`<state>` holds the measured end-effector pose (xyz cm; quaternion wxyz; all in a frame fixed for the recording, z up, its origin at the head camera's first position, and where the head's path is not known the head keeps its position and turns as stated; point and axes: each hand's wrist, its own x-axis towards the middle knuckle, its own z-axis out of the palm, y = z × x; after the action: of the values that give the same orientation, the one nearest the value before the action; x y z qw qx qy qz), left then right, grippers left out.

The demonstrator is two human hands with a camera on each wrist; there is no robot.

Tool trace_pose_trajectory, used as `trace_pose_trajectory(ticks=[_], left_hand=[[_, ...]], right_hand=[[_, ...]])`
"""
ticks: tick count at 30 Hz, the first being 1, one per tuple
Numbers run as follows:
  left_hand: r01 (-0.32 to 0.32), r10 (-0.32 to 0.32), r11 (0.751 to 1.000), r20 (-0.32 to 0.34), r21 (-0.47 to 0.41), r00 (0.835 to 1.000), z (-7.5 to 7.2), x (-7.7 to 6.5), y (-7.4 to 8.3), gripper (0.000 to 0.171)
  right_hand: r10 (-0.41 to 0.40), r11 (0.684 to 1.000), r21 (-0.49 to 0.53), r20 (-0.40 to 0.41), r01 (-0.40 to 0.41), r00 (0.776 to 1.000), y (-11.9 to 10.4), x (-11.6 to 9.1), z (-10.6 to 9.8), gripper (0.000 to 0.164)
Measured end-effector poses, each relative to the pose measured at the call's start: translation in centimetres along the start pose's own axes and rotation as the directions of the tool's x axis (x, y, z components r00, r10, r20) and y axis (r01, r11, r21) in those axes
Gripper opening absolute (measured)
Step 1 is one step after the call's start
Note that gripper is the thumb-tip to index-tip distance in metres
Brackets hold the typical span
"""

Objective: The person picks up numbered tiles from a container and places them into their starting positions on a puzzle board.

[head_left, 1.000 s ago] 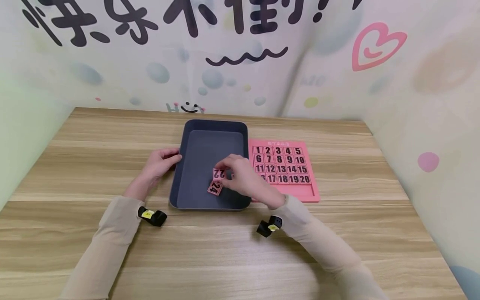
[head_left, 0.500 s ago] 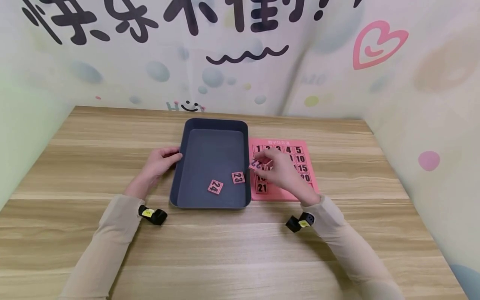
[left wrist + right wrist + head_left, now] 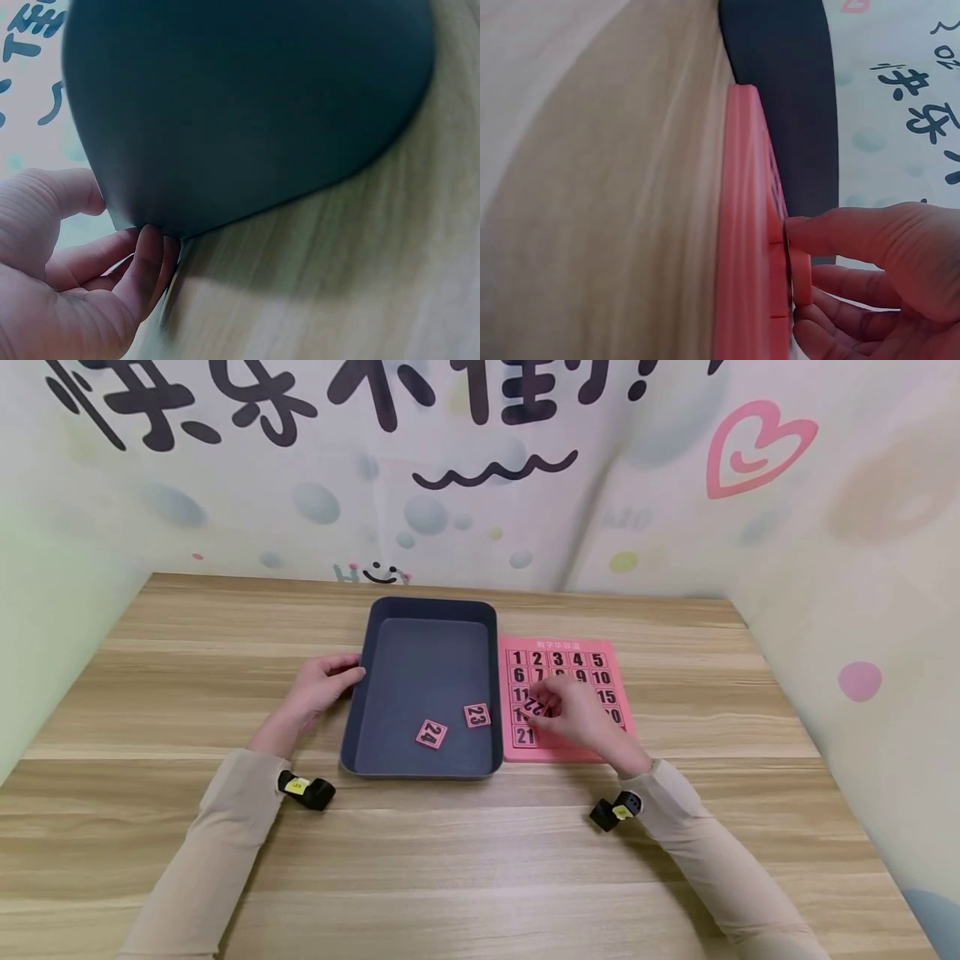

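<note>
My right hand [image 3: 581,714] pinches a pink number tile [image 3: 533,707] marked 22 between thumb and fingers, over the left part of a pink number puzzle board [image 3: 558,752]. In the right wrist view the tile [image 3: 802,276] stands on edge close to the board's face. Rows of tiles fill the board, and 21 lies at the left of its bottom row; my hand hides several numbers. My left hand [image 3: 315,685] holds the left side of a dark tray [image 3: 351,718], thumb at the rim and fingers against the wall. Tiles 23 [image 3: 477,716] and 24 [image 3: 431,734] lie inside the tray.
The tray and board stand side by side on a wooden table [image 3: 450,860], edges nearly touching. A printed wall covering [image 3: 480,527] rises behind the table's far edge. Small black cameras are strapped at both wrists.
My right hand has carried tile 22 rightward from the tray to above the board. Tile 23, covered by the hand earlier, now shows in the tray. My left hand stays in place.
</note>
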<state>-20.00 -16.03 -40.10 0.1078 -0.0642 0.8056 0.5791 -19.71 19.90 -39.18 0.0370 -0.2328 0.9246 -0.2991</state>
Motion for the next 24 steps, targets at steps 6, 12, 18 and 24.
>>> trace_pose_trajectory(ticks=[6, 12, 18, 24], left_hand=[[0.002, -0.002, 1.000, -0.002, -0.004, 1.000, 0.04, 0.01, 0.00, 0.044], [0.013, -0.013, 1.000, 0.004, -0.009, 1.000, 0.05, 0.05, 0.02, 0.045], [0.008, -0.008, 1.000, 0.003, -0.007, 1.000, 0.07, 0.03, 0.04, 0.045], [0.005, -0.005, 1.000, -0.002, -0.013, 1.000, 0.08, -0.02, 0.09, 0.044]], right_hand=[[-0.021, 0.998, -0.052, 0.050, 0.024, 0.999, 0.12, -0.07, -0.19, 0.042], [-0.063, 0.993, -0.087, 0.123, 0.074, 0.990, -0.05, -0.31, -0.68, 0.041], [-0.063, 0.995, -0.074, 0.103, 0.070, 0.993, 0.12, -0.23, -0.66, 0.026], [-0.001, 0.998, -0.059, 0.084, 0.006, 0.996, 0.14, -0.40, -0.85, 0.024]])
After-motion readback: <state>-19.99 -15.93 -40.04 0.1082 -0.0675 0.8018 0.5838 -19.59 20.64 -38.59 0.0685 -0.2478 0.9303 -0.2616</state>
